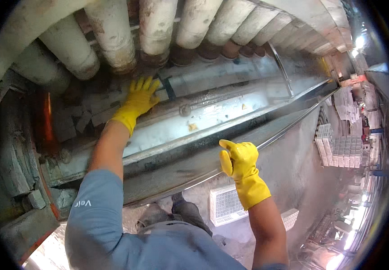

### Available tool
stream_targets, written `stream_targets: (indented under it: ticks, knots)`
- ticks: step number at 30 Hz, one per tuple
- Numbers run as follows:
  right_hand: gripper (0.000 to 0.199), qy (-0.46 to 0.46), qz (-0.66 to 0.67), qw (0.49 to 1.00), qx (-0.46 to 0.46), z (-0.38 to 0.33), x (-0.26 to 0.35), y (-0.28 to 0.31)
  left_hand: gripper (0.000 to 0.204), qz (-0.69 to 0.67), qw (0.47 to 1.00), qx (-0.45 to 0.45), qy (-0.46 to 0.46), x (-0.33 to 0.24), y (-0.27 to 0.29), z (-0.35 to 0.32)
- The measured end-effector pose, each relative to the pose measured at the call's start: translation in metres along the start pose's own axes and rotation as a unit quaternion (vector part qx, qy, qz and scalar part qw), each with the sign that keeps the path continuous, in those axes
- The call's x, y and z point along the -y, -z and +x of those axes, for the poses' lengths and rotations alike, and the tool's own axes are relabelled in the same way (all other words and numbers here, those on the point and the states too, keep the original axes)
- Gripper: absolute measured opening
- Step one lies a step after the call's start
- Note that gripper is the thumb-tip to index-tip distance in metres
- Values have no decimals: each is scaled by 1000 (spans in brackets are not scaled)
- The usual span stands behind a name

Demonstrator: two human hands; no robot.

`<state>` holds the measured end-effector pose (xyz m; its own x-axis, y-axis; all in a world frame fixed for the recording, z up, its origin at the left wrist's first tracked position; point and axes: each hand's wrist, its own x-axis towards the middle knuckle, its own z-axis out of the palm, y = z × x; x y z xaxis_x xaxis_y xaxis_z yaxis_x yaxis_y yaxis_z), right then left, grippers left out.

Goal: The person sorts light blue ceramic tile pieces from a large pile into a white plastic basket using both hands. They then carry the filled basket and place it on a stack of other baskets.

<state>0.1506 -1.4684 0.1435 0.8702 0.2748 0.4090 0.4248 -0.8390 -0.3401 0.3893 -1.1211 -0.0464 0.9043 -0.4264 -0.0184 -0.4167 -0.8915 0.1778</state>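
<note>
My left hand (138, 101), in a yellow rubber glove, stretches over the far side of a long metal trough (176, 146). Its fingers are spread, and nothing shows in them. They lie over or just above a dark, wet ledge (212, 92) with pale rectangular pieces (104, 117) beside it; I cannot tell whether they touch. A whitish, wet surface (217, 114) with small brownish bits runs along the trough. My right hand (241, 162), gloved the same way, hangs over the near edge. Its fingers are loosely bent, with thumb and forefinger apart and nothing visible between them.
Thick pale pipes (158, 27) hang in a row above the far side. A metal bar (281, 69) crosses the trough. An orange-lit strip (48, 117) stands at left. White plastic crates (223, 204) sit on the floor near my legs, with stacked crates (340, 146) at right.
</note>
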Motion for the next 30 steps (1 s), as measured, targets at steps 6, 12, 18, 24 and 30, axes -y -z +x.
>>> stream_targets:
  ticks: [6,12,18,24,30]
  knots:
    - [25,24,-21,999,-22,-5,-2,1,74,18,996,56,72,-9,-15,-38]
    - [24,33,-16,999,-14,0,2,-1,72,-15,995,54,76,-39,6,-12]
    - [24,14,-23,1000,2,-4,2,7,89,20,992,-12,122,-17,-15,-50]
    - [24,20,-14,1000,-16,-1,1,1,84,14,997,-26,73,6,-12,-54]
    - [25,29,-26,999,-5,-2,1,2,70,28,998,-28,51,16,-43,-84]
